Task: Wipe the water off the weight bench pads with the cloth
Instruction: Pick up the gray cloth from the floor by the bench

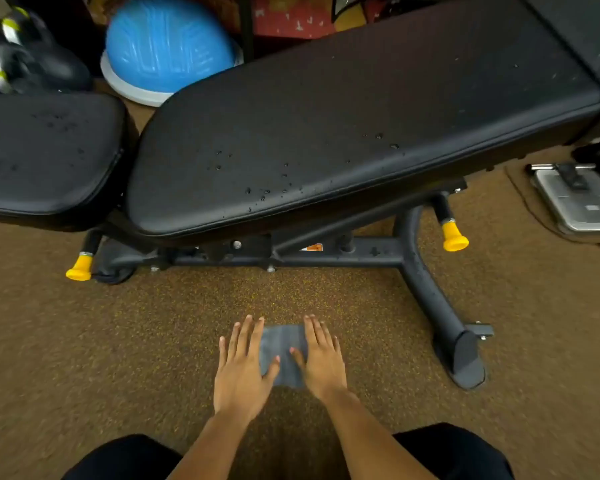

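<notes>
left hand: flat, fingers straight on grey cloth | right hand: same | cloth: on floor | back pad: droplets present

The person's forearms are bare, with no sleeves, watch or rings on the left hand or right hand, and both knees are clad in black trousers.

No text is readable; the frame's orange sticker is blurred.
</notes>
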A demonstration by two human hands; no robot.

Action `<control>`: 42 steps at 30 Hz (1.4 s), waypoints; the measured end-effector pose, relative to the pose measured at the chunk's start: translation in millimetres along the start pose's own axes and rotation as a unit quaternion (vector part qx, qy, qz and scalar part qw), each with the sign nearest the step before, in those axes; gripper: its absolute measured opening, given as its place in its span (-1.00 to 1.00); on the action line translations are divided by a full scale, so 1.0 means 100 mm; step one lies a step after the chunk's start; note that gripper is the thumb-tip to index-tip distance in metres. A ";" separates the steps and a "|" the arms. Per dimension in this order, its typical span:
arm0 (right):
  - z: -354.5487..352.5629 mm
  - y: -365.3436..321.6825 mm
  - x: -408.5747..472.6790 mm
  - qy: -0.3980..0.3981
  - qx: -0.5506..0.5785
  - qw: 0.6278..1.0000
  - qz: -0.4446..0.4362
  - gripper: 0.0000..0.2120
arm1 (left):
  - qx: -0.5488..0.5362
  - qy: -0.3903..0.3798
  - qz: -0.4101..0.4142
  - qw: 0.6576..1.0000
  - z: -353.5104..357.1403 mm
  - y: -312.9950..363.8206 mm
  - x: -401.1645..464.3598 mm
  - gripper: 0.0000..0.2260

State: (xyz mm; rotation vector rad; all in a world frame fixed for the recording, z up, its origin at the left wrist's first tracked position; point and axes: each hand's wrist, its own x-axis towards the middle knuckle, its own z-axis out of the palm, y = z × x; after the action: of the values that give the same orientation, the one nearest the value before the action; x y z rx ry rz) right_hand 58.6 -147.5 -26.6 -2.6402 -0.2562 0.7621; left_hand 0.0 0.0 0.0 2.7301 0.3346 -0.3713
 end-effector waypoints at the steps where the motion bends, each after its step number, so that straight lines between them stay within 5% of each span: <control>1: 0.02 0.01 0.01 -0.007 -0.002 1.000 0.005 -0.36 | -0.009 0.005 -0.006 1.000 0.00 0.00 0.00 -0.22; 6: 0.12 0.03 0.03 -0.046 -0.015 0.999 0.014 -0.37 | -0.003 0.045 0.002 0.999 0.08 0.00 0.00 -0.30; 17: 0.00 -0.09 0.03 0.061 0.006 0.998 0.012 -0.67 | -0.039 0.034 -0.005 0.999 0.00 0.02 -0.09 -0.26; 22: -0.11 -0.11 0.02 0.063 0.008 0.998 0.000 -0.73 | -0.065 0.021 -0.010 0.998 -0.10 0.07 -0.08 -0.41; 33: -0.77 -0.30 -0.39 0.231 -0.026 0.948 -0.218 -0.87 | -0.201 -0.051 0.071 0.976 -0.60 0.32 0.12 -0.17; 35: -0.96 -0.32 -0.50 0.262 -0.021 0.933 -0.245 -0.90 | -0.225 -0.075 0.074 0.969 -0.79 0.43 0.10 -0.26; 39: -1.31 -0.38 -0.72 0.318 -0.016 0.910 -0.265 -0.86 | -0.316 -0.109 0.067 0.940 -1.09 0.62 0.00 -0.73; 42: -1.48 -0.41 -0.86 0.355 -0.002 0.897 -0.265 -0.85 | -0.378 -0.071 0.072 0.920 -1.28 0.78 -0.10 -0.79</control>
State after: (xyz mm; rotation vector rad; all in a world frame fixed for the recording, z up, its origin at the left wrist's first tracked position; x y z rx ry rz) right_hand 64.9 -179.0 146.4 -2.4616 -0.7095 -0.3779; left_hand 39.3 -23.4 142.9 1.9412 0.1794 -0.3115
